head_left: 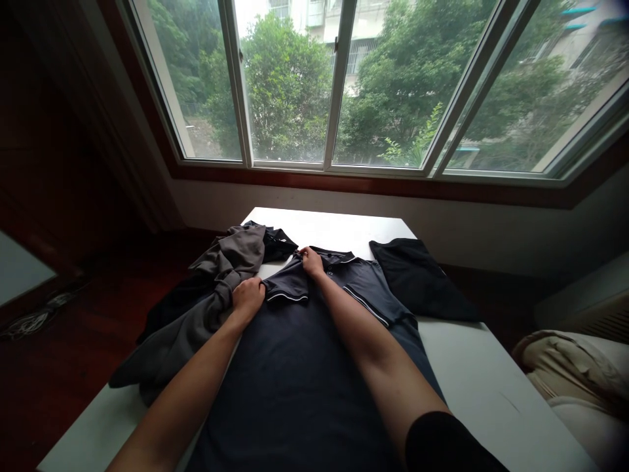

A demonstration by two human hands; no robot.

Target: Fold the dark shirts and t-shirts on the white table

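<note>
A dark navy polo shirt [304, 367] lies spread over the white table, its collar toward the window and its hem running out of view at the bottom. White piping edges its sleeves, and the left one is turned inward over the chest. My left hand [248, 296] is closed on the shirt's left edge, by the shoulder and sleeve. Near the collar, my right hand [311, 261] pinches the shoulder fabric. The fingertips of both hands are partly hidden.
A heap of grey and black clothes [216, 301] hangs over the left side of the white table [457, 367]. A folded black garment [422, 278] lies at the right. Beyond stands a window [295, 85]; beige fabric [570, 367] sits off the right edge.
</note>
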